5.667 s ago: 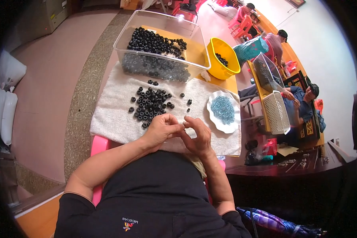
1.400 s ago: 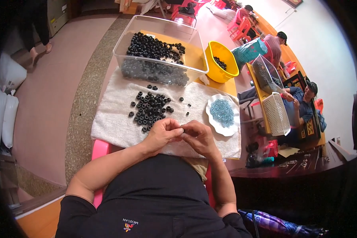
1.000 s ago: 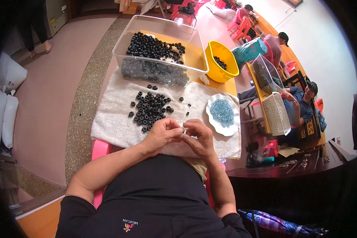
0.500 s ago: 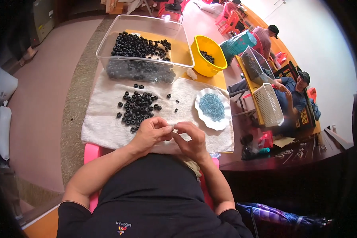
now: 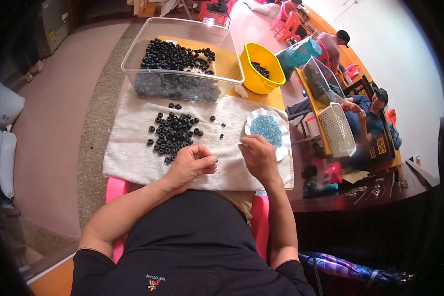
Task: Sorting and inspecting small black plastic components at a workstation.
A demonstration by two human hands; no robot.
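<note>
My left hand [image 5: 195, 164] is closed in a pinch over the white towel [image 5: 133, 153], just below a loose pile of black round beads [image 5: 172, 130] with holes. Whatever lies between its thumb and finger is too small to make out. My right hand [image 5: 260, 155] is apart from it, fingers curled together at the lower left rim of a white scalloped plate [image 5: 281, 154]. Small clear bluish pieces [image 5: 265, 129] fill that plate, and the hand covers part of it. Its fingertips show nothing I can name. A single bead [image 5: 212, 118] and tiny dark bits [image 5: 222, 135] lie between pile and plate.
Behind the towel stand a large clear plastic bin [image 5: 182, 74] of black beads and a yellow tub [image 5: 261, 86] with more. To the right, a person [image 5: 367, 113] sits at another table beside a white perforated basket [image 5: 336, 130]. A folded umbrella [image 5: 350, 266] lies at lower right.
My right hand has moved away from the left, rightward and up to the plate's edge. My left hand remains pinched in nearly the same place.
</note>
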